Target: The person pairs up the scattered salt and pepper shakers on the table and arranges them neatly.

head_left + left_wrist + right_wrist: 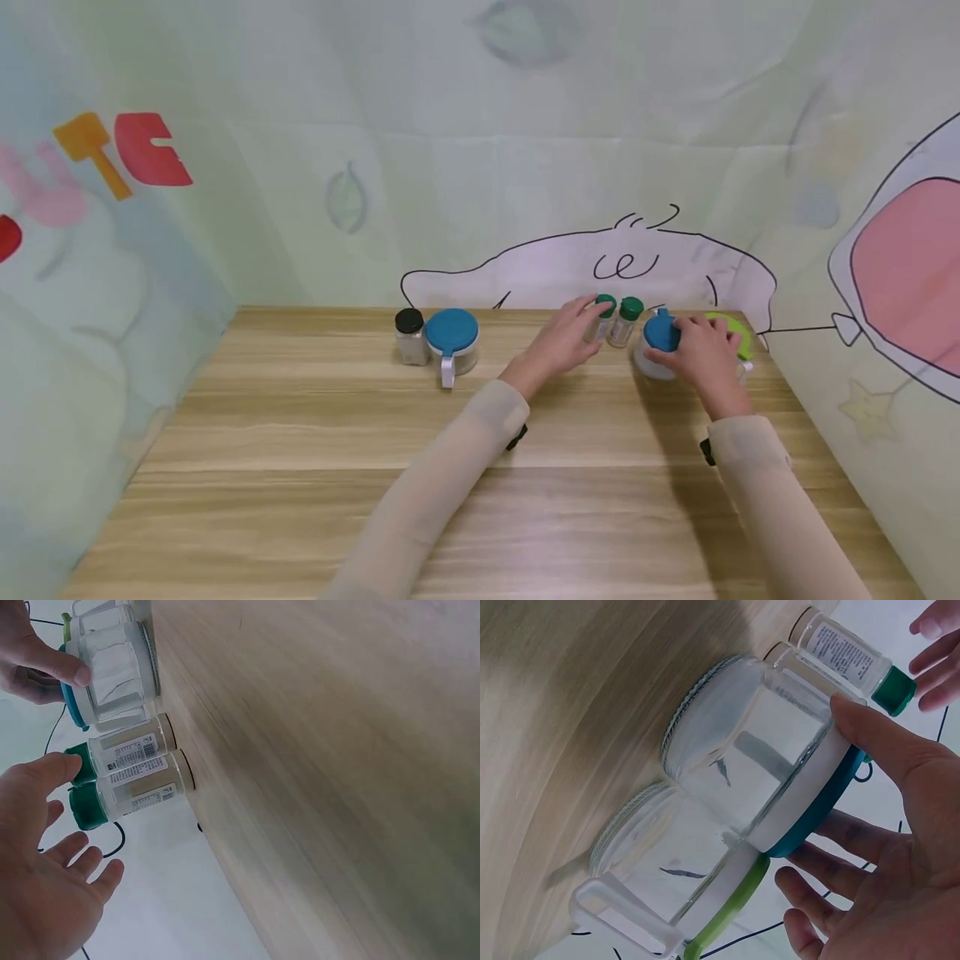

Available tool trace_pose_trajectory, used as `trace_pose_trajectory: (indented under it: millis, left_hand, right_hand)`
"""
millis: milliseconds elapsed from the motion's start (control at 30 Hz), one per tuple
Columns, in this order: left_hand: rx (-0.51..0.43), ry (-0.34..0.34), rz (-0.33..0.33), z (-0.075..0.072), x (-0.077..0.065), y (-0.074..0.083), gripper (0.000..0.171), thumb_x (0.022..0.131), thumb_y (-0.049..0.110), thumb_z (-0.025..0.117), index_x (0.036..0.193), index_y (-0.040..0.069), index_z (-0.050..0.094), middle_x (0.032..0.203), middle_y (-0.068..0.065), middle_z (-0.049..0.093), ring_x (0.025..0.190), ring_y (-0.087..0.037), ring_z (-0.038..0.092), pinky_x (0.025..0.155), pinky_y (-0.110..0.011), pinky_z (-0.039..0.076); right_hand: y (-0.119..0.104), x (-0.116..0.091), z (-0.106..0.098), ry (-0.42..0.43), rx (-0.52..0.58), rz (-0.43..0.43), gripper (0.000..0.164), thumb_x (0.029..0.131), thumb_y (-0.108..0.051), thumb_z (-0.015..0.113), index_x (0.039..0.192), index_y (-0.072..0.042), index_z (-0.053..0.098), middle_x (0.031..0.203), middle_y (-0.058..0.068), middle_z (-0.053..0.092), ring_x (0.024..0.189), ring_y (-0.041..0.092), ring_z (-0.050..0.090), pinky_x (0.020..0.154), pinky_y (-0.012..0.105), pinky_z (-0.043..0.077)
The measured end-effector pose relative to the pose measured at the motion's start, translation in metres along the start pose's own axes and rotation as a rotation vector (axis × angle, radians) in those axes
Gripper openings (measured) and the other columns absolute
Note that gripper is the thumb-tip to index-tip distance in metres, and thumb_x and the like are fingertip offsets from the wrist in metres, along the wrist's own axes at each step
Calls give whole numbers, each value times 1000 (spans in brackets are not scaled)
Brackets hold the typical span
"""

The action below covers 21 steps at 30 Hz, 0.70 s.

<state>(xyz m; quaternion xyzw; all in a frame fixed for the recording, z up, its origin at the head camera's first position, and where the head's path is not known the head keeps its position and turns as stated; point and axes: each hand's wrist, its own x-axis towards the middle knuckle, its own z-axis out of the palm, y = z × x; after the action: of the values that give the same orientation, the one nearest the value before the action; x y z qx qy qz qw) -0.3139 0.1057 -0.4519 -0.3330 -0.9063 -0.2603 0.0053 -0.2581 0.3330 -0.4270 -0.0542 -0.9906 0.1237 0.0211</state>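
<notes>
Right hand (703, 358) gripped blue-lidded jar (731, 742) at its lid (661, 332), beside green-lidded jar (686, 874); left hand (564, 340) sat spread by green-capped shakers (139, 771). Jar looked glass: stiff, slick, breakable. Lid rim seemed best hold.

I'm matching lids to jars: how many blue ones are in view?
2: the left blue lid, beside the black cap, and the right blue lid, partly covered by the right hand.
</notes>
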Motion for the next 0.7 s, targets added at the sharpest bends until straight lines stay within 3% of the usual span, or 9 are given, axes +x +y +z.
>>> trace_pose_trajectory:
  millis: [233,500,700]
  left_hand:
    - [5,-5,7,-3,10,-3,71,105,18,68,167,15,34,175,-13,25,161,-28,26,130,-39,25]
    - [45,-75,12,2,16,-1,76,106,21,68,169,15,27,177,-12,18,162,-27,21,131,-38,22]
    - [12,-10,9,7,20,-3,68,105,17,69,165,14,37,174,-11,28,159,-28,31,129,-40,28]
  right_hand:
    - [-1,2,0,-6,0,-1,83,93,-45,79,144,13,51,148,38,46,128,57,33,102,71,29]
    - [1,0,2,3,0,1,82,93,-44,80,144,14,51,148,38,46,130,57,33,103,72,29]
    - [0,0,2,0,6,-4,82,93,-45,80,145,13,52,148,37,47,130,56,34,104,71,29]
